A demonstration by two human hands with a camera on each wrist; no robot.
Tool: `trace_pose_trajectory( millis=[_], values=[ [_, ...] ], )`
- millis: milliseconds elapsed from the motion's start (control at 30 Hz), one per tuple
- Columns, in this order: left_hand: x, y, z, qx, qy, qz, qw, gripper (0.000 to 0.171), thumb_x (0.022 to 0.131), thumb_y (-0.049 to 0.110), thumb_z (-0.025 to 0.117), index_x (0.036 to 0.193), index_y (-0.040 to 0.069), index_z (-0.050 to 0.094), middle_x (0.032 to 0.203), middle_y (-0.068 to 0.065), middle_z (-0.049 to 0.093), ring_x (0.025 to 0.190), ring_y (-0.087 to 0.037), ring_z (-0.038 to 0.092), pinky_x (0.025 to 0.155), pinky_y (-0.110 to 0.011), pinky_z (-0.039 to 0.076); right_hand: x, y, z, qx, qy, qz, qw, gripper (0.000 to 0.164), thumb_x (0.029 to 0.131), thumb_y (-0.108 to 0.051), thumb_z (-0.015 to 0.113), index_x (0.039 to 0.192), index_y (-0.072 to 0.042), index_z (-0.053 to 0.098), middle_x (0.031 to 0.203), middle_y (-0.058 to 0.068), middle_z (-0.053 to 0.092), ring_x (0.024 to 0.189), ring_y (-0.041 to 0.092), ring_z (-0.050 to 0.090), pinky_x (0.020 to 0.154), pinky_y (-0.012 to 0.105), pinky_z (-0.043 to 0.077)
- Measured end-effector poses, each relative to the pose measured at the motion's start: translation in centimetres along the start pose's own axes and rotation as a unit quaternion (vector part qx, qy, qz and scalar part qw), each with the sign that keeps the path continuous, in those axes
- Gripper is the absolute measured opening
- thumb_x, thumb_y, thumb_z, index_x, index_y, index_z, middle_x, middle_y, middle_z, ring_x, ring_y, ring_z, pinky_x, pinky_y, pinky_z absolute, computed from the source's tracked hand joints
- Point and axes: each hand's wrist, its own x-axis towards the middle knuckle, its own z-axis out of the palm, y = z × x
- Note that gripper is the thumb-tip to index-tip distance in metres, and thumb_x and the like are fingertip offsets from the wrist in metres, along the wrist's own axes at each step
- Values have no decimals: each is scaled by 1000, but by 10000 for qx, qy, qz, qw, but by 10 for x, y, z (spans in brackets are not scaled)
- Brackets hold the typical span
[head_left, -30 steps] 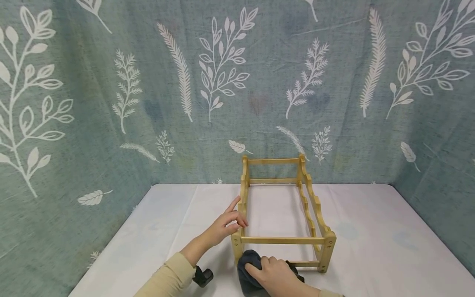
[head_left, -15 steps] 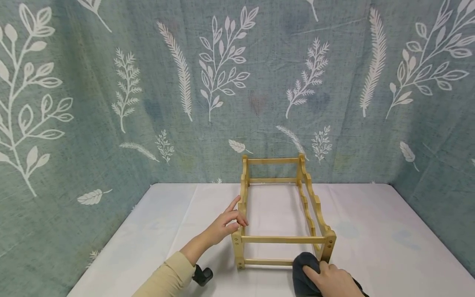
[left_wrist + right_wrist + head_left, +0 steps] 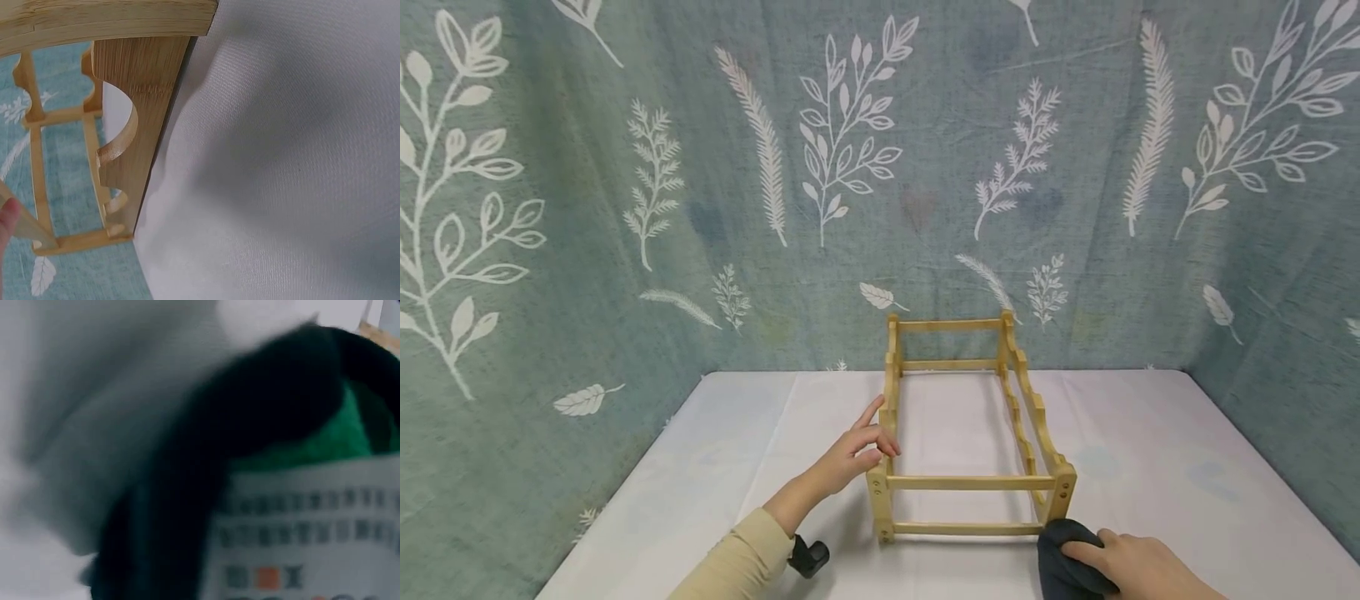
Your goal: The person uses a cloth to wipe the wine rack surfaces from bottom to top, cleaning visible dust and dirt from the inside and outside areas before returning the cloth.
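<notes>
A light wooden rack [image 3: 973,483] with scalloped side rails stands on the white table. My left hand [image 3: 853,458] holds its left side rail near the front, index finger stretched along it and the other fingers bent over. In the left wrist view a fingertip [image 3: 9,215] lies on a wooden bar. At the foot of the rack's front right leg, my right hand [image 3: 1138,562] grips a bunched dark blue-grey cloth [image 3: 1067,554]. Close up in the right wrist view, the cloth [image 3: 181,469] shows a green patch and a white printed label [image 3: 312,531].
White cloth [image 3: 1165,467] covers the table around the rack. A leaf-patterned green curtain [image 3: 925,167] hangs behind and on both sides, close beyond the rack's far end. A small black device [image 3: 808,557] is at the left wrist.
My right hand has carried the cloth rightward along the rack's front, from near the left leg to the foot of the right leg. The left hand and the rack have stayed in place.
</notes>
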Motion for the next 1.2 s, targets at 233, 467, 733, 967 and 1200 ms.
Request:
trace_pose_trajectory(
  millis=[233,467,733,967,1200],
  values=[
    [1,-1,1,26,-17,48,10000,49,95,47,39,84,4,60,95,-9,63,139,-40,1,101,-67,17,-29,5,-28,-669,2019,-1265,9689,69,62,-19,82,124,-23,52,69,-8,42,50,0,31,41,18,29],
    [-1,2,0,-3,8,45,10000,45,95,46,40,85,7,60,94,-9,63,139,-39,1,100,-68,17,-37,1,-55,-1175,2936,-1187,9412,75,54,-23,85,122,-22,54,69,-9,42,51,0,35,42,18,30],
    [2,4,1,23,-30,127,9999,42,96,43,40,85,7,60,94,-9,63,138,-41,1,102,-66,14,-18,7,-20,-665,1301,-1116,9830,54,65,-21,80,114,-22,56,70,-4,44,49,4,38,41,20,33],
    [1,1,1,31,-33,71,10000,46,95,45,40,84,6,60,94,-8,63,139,-39,1,102,-66,14,-5,12,-4,521,283,-519,9969,48,70,-19,77,114,-22,58,77,-5,55,55,4,48,47,24,41],
    [0,-1,-1,38,-66,106,9999,42,96,43,41,84,7,60,94,-8,62,138,-41,0,102,-67,13,-17,12,-32,359,894,-1040,9899,55,70,-12,76,119,-26,56,76,-5,52,49,0,37,43,20,32]
  ],
)
